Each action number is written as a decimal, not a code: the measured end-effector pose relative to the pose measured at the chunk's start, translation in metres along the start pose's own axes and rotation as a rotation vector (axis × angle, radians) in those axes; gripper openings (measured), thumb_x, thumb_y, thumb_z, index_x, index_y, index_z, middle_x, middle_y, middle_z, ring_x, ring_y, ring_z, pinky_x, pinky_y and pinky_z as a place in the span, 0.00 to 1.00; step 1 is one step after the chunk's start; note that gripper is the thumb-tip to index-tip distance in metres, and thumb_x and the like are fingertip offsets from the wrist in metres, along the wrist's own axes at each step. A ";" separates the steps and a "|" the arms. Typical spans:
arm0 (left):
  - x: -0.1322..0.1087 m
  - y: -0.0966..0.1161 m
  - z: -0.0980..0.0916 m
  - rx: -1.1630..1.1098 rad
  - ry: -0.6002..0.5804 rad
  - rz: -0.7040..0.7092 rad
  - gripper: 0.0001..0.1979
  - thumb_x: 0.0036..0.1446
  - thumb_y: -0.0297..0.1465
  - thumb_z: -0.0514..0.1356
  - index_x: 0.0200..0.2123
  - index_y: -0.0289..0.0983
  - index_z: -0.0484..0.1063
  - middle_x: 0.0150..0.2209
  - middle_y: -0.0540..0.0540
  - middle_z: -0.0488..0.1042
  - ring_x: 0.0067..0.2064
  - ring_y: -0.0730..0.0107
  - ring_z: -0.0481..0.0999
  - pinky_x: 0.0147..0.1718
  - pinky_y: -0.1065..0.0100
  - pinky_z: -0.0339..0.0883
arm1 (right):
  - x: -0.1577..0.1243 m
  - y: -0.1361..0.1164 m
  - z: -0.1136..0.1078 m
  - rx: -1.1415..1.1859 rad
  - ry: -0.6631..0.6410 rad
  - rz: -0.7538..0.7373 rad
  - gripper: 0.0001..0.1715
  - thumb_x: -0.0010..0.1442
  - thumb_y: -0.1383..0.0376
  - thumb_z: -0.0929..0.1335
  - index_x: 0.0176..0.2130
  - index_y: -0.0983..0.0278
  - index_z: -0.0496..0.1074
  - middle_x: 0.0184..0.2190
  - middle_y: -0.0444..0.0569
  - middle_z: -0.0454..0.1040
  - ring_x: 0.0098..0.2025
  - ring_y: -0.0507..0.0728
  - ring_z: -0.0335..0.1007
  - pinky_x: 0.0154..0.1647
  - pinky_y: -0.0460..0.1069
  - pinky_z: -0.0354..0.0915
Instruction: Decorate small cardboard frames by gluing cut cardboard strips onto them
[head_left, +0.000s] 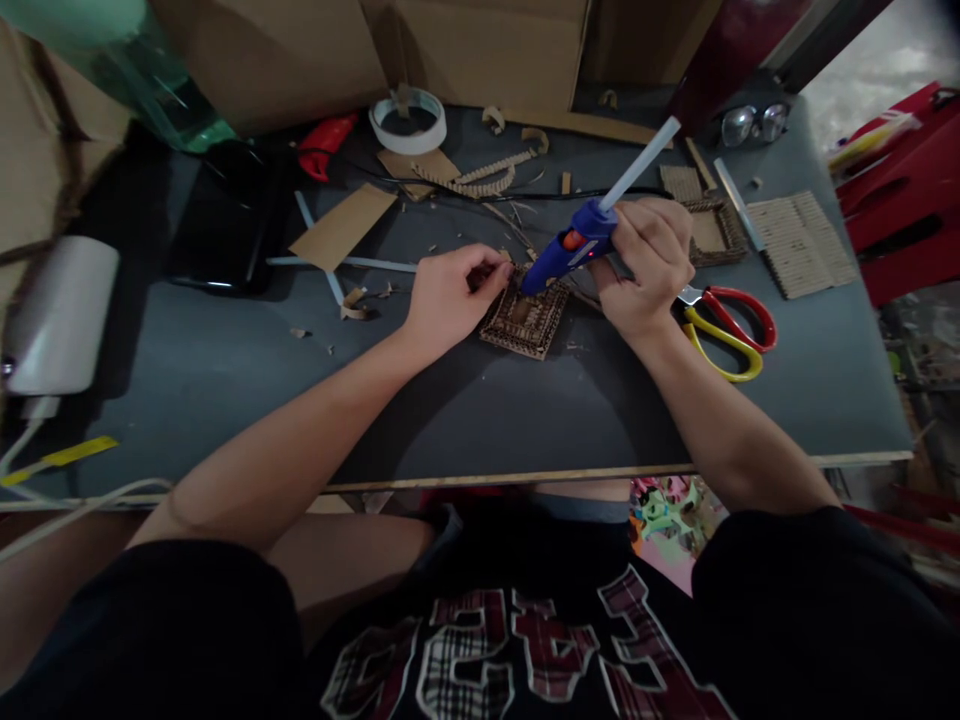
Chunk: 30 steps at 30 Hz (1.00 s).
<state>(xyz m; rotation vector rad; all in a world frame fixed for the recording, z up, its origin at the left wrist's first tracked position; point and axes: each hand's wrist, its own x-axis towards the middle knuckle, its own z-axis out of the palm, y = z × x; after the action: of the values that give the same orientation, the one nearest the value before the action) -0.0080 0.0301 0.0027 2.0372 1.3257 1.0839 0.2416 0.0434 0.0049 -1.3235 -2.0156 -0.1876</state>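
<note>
My right hand [649, 260] is wrapped round a blue hot glue gun [559, 262], its nozzle tilted down to the left. A clear glue stick [640, 165] juts out of its back end, and a small red light shows on its side. Under the nozzle lies a small square cardboard piece [525, 325] with a corrugated, layered rim. My left hand [459, 295] is at that piece's upper left corner, thumb and forefinger pinched together. Whether the fingers grip the rim or a thin strip at it, I cannot make out.
Scissors [724, 330] with red and yellow handles lie right of my right hand. Corrugated cardboard [799, 240], another square cardboard frame [712, 230], a tape roll [407, 122], glue sticks [375, 264] and scraps lie around. A white power bank [64, 315] sits at left.
</note>
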 end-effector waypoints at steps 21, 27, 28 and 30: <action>0.001 -0.004 0.002 0.004 -0.001 0.055 0.07 0.62 0.33 0.60 0.35 0.39 0.77 0.29 0.51 0.79 0.28 0.75 0.73 0.29 0.71 0.63 | 0.000 0.008 0.002 0.032 -0.003 -0.004 0.28 0.65 0.42 0.58 0.52 0.49 0.75 0.50 0.51 0.78 0.60 0.70 0.69 0.64 0.72 0.60; 0.002 -0.002 0.000 0.010 -0.022 0.052 0.09 0.62 0.35 0.59 0.35 0.39 0.78 0.30 0.50 0.79 0.28 0.74 0.72 0.28 0.71 0.62 | 0.001 0.002 -0.005 -0.016 0.021 -0.103 0.27 0.68 0.45 0.55 0.52 0.47 0.75 0.47 0.46 0.80 0.57 0.66 0.72 0.66 0.69 0.59; 0.002 -0.002 0.000 0.008 -0.027 0.053 0.09 0.62 0.35 0.59 0.36 0.39 0.78 0.30 0.50 0.79 0.28 0.74 0.72 0.29 0.71 0.62 | 0.002 0.001 -0.007 -0.039 0.017 -0.120 0.26 0.69 0.46 0.56 0.53 0.47 0.75 0.47 0.46 0.80 0.57 0.65 0.72 0.66 0.68 0.59; 0.001 -0.001 -0.001 0.007 -0.034 0.056 0.09 0.63 0.35 0.58 0.36 0.39 0.77 0.30 0.50 0.79 0.29 0.74 0.73 0.29 0.70 0.63 | 0.003 0.000 -0.012 -0.075 0.021 -0.171 0.24 0.69 0.48 0.57 0.53 0.46 0.74 0.47 0.45 0.81 0.56 0.64 0.73 0.65 0.67 0.60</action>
<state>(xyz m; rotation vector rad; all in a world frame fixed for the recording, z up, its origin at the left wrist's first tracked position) -0.0090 0.0321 0.0026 2.1003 1.2643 1.0659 0.2465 0.0395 0.0154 -1.1888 -2.1220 -0.3576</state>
